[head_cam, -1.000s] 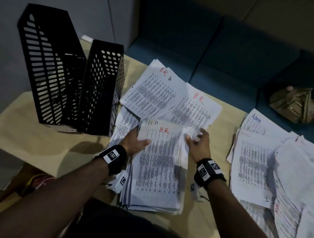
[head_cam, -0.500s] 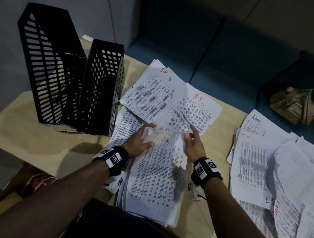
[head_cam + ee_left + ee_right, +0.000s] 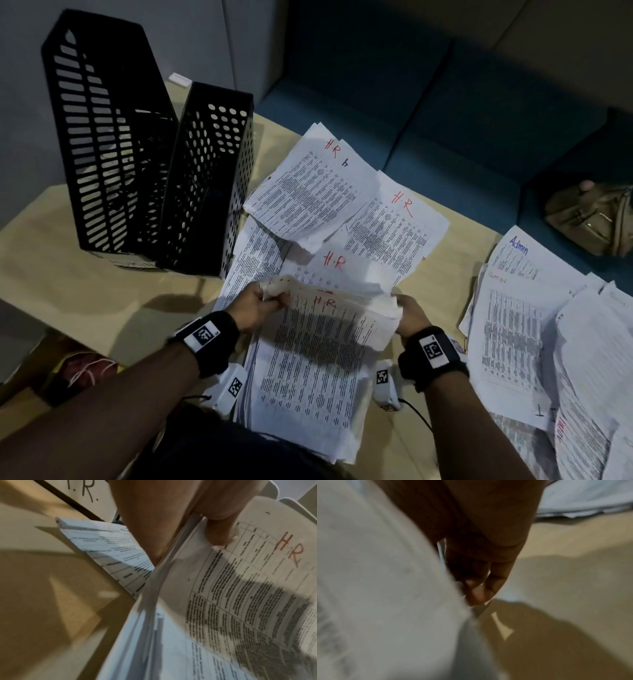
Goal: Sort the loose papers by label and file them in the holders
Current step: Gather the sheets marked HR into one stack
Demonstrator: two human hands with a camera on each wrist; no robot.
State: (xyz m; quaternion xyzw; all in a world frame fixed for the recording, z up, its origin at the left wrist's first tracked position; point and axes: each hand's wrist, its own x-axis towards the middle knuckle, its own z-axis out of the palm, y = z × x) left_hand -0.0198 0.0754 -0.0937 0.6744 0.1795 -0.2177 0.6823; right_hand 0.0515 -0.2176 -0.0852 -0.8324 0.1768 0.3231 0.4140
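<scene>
Tan table [image 3: 68, 274], dim room. HR stack [image 3: 315, 359] nearest, between both hands: left hand [image 3: 255, 308] clamps its top-left corner at 9 o'clock, right hand [image 3: 412, 317] grips the top-right corner at 3. Admin papers [image 3: 513, 325] lie at 3 o'clock, apart. Loose HR sheets [image 3: 342, 205] at 12. Two black holders [image 3: 154, 154] stand at 10, beside the sheets.

Dim room, low contrast; light falls from above and to the right, throwing arm shadows leftward on the worktop [image 3: 68, 260]. Head view is fairly sharp at centre, with wide-angle bending at the edges. Left wrist view has motion blur, print smeared. Right wrist view is heavily blurred; fingers [image 3: 481, 592] are soft and dark.
</scene>
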